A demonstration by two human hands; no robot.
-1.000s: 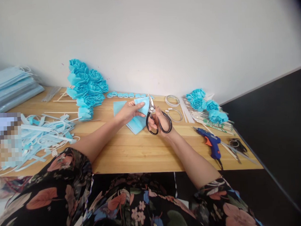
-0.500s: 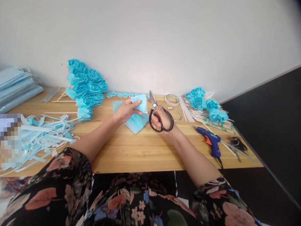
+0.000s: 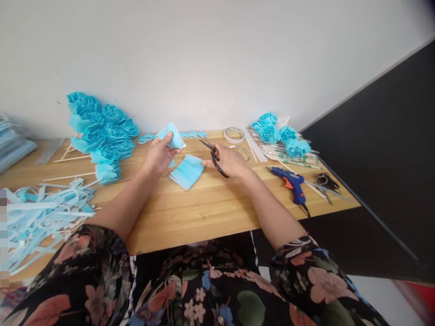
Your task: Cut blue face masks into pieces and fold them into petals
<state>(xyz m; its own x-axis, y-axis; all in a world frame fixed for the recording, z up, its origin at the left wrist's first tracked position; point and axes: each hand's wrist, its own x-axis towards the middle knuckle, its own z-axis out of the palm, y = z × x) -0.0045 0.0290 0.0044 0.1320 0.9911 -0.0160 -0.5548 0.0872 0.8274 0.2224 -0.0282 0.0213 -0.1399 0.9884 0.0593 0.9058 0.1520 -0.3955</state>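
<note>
My left hand (image 3: 158,155) pinches a folded piece of light-blue mask fabric (image 3: 175,135) between thumb and fingers, raised above the table. Black-handled scissors (image 3: 219,165) are in my right hand (image 3: 233,160), their blades pointing up and to the left. A fingertip of that same hand reaches the right corner of a small stack of blue fabric squares (image 3: 187,172) lying on the wood. Behind both hands, a row of small blue rolled pieces (image 3: 192,135) lies along the wall, partly hidden by the held fabric.
Blue fabric roses on sticks (image 3: 102,131) are heaped at left, above a tangle of cut strips (image 3: 48,211). Folded masks (image 3: 8,146) lie far left. On the right are tape rolls (image 3: 234,134), more roses (image 3: 268,132) and a blue glue gun (image 3: 293,181).
The view has swung right. My left hand has drawn the fabric piece away from the scissors. My right hand has turned the scissors sideways and come down to the fabric stack, which has shifted.
</note>
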